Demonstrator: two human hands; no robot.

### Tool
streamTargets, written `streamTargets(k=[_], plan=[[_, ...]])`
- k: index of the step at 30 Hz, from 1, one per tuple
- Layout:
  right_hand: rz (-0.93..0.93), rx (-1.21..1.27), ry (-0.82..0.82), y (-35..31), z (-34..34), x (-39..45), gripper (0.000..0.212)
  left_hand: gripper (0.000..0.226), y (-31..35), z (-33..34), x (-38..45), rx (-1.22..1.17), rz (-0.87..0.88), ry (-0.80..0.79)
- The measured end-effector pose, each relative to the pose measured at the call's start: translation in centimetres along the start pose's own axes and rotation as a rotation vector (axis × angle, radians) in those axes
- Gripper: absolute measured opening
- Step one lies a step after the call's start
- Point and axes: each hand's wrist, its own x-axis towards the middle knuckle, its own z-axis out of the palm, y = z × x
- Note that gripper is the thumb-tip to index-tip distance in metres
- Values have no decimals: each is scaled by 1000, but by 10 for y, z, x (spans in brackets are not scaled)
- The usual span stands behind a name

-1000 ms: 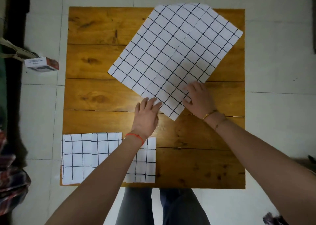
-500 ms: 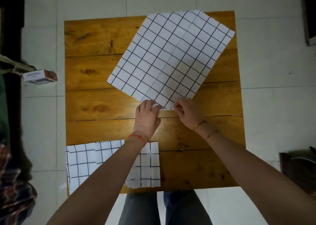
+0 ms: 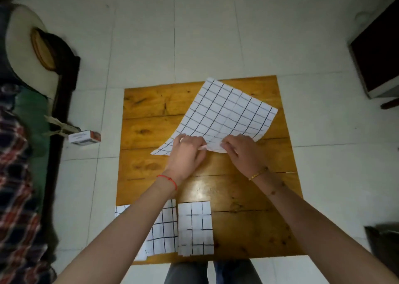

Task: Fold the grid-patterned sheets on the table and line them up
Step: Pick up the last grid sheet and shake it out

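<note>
Both hands grip the near edge of the big grid sheet (image 3: 224,117) at mid-counter: left hand (image 3: 186,154) pinches it left of centre, right hand (image 3: 244,151) pinches it just right, fingers curled on the paper, near edge lifted and curved. Two folded sheets (image 3: 195,227) lie side by side at the counter's (image 3: 248,219) near left edge, partly under the left forearm. A small box (image 3: 85,137) sits on the floor, left.

Both hands (image 3: 187,154) now pinching grid sheet's (image 3: 224,117) near edge, lifted — sheet curling up

Big sheet (image 3: 224,115) behind folded sheets (image 3: 195,227).
</note>
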Motion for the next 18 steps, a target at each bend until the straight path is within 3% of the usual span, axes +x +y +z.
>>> streamTargets(k=[8,18], plan=[[62,191,102,-43,-107,12,16,8,16,-100,-6,17,31,78],[85,146,172,-80,-199,2,14,10,36,-187,-28,34,71,200]])
